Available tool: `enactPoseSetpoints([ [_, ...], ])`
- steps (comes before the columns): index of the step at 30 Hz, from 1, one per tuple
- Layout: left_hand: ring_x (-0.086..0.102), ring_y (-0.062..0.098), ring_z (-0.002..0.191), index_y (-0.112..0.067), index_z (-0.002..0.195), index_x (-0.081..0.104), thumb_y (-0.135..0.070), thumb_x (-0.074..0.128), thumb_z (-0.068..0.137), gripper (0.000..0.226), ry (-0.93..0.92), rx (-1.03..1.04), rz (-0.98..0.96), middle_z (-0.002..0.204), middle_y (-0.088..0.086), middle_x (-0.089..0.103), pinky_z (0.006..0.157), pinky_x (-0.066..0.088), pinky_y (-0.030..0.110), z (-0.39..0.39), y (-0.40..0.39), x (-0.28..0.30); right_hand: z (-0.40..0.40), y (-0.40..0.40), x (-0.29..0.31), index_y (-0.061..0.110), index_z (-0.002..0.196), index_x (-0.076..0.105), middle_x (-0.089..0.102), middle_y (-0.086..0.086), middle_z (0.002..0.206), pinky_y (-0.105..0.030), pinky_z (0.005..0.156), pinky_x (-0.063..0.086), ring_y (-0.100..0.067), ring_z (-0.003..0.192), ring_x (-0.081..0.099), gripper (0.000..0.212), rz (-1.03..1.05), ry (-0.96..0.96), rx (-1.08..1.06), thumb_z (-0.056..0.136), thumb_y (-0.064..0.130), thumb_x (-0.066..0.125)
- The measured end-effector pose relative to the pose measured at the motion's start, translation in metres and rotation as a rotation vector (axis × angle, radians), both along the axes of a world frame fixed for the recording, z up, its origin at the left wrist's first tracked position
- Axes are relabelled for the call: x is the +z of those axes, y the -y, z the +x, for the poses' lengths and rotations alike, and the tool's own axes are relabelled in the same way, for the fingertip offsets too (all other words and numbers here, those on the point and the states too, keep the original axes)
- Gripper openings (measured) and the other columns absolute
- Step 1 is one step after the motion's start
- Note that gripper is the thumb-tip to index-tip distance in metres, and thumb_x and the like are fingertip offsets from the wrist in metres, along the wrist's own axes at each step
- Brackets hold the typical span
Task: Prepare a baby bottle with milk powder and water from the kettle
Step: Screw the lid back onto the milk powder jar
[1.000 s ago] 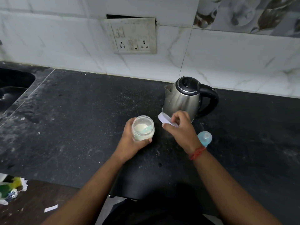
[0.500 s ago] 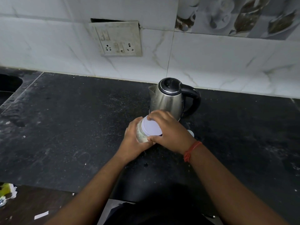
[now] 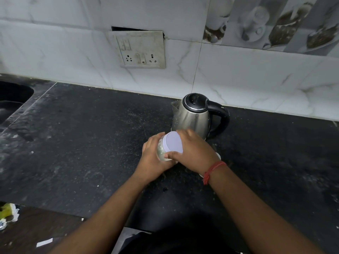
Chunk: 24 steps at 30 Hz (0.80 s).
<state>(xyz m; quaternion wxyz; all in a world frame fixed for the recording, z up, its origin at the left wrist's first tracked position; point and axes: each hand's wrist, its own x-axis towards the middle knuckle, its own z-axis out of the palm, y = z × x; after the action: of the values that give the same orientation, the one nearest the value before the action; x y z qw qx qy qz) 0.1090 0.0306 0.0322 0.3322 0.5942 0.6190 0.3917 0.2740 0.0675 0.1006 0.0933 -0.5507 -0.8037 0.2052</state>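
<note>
A small clear jar of milk powder (image 3: 161,149) stands on the black counter (image 3: 82,143), and my left hand (image 3: 153,158) grips its side. A pale lilac lid (image 3: 173,143) sits on top of the jar, with my right hand (image 3: 194,153) wrapped around its rim. Just behind them stands a steel kettle (image 3: 192,118) with a black lid and handle, its spout facing left. Only a sliver of the baby bottle (image 3: 218,155) shows behind my right wrist; most of it is hidden.
A wall socket panel (image 3: 141,50) hangs on the white tiled wall behind the counter. A dark sink (image 3: 11,99) lies at the far left. Crumpled wrappers (image 3: 7,213) and paper scraps lie at the lower left edge.
My right hand brought the lid from beside the jar onto its top and now grips it there. The bottle's blue cap, visible a second ago, is covered by my right arm.
</note>
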Motion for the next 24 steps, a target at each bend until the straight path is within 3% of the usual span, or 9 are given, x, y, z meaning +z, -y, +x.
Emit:
enactPoseSetpoints([
  [3,0.033,0.013,0.134,-0.033,0.147,0.039,-0.038,0.09,0.064,0.098,-0.001,0.039,-0.018,0.142,-0.015,0.041,0.115,0.036,0.045,-0.009,0.0,-0.005,0.006,-0.002,0.008,0.02,0.112,0.058,0.062,0.001,0.114,-0.036,0.078,0.046,-0.02,0.103,0.059,0.063,0.002,0.181,0.002,0.082,0.075,0.058],
  [5,0.033,0.013,0.135,-0.032,0.148,0.039,-0.039,0.091,0.064,0.098,-0.014,0.043,-0.018,0.142,-0.015,0.041,0.116,0.035,0.047,-0.015,-0.002,-0.007,0.012,-0.005,0.012,0.021,0.103,0.058,0.06,0.004,0.106,-0.035,0.077,0.047,-0.017,0.096,0.057,0.057,0.057,0.166,0.009,0.082,0.073,0.059],
  [7,0.032,0.012,0.135,-0.033,0.148,0.039,-0.034,0.093,0.067,0.097,-0.016,0.023,-0.027,0.142,-0.017,0.04,0.116,0.035,0.046,-0.017,-0.003,-0.005,0.014,-0.008,0.015,0.021,0.117,0.056,0.056,0.005,0.118,-0.031,0.087,0.045,-0.015,0.109,0.053,0.055,0.082,0.025,0.075,0.082,0.062,0.07],
  [11,0.032,0.01,0.135,-0.037,0.147,0.037,-0.038,0.091,0.067,0.097,-0.003,-0.032,-0.035,0.144,-0.017,0.041,0.114,0.035,0.043,-0.017,-0.004,-0.004,0.012,-0.015,0.015,0.021,0.152,0.034,0.037,0.003,0.156,-0.031,0.116,0.032,-0.017,0.144,0.034,0.082,-0.012,-0.066,0.324,0.084,0.036,0.077],
  [15,0.033,0.01,0.137,-0.041,0.145,0.038,-0.036,0.092,0.066,0.096,-0.005,-0.08,-0.044,0.144,-0.02,0.041,0.114,0.036,0.04,-0.017,-0.004,-0.002,0.005,-0.014,0.014,0.024,0.159,0.014,0.031,0.0,0.162,-0.035,0.115,0.035,-0.02,0.146,0.034,0.098,-0.029,-0.059,0.195,0.085,0.048,0.073],
  [19,0.037,0.011,0.136,-0.042,0.144,0.039,-0.045,0.09,0.062,0.096,0.018,-0.078,-0.048,0.143,-0.02,0.043,0.114,0.039,0.044,-0.019,-0.005,-0.002,0.004,-0.014,0.019,0.023,0.16,0.004,0.044,-0.003,0.155,-0.031,0.092,0.042,-0.022,0.132,0.05,0.105,0.028,0.026,0.127,0.085,0.068,0.062],
  [21,0.038,0.012,0.137,-0.042,0.144,0.039,-0.05,0.087,0.06,0.097,0.035,-0.076,-0.055,0.142,-0.018,0.044,0.115,0.039,0.047,-0.022,-0.008,-0.001,0.009,-0.017,0.021,0.026,0.16,0.003,0.036,0.0,0.16,-0.032,0.103,0.042,-0.019,0.14,0.043,0.108,0.014,0.013,0.175,0.083,0.066,0.067],
  [24,0.038,0.013,0.138,-0.043,0.144,0.039,-0.052,0.087,0.06,0.097,0.042,-0.092,-0.058,0.142,-0.017,0.044,0.116,0.038,0.049,-0.024,-0.012,0.002,0.015,-0.023,0.02,0.029,0.16,0.006,0.028,0.004,0.165,-0.032,0.119,0.033,-0.013,0.149,0.031,0.105,-0.052,-0.023,0.301,0.084,0.045,0.077],
])
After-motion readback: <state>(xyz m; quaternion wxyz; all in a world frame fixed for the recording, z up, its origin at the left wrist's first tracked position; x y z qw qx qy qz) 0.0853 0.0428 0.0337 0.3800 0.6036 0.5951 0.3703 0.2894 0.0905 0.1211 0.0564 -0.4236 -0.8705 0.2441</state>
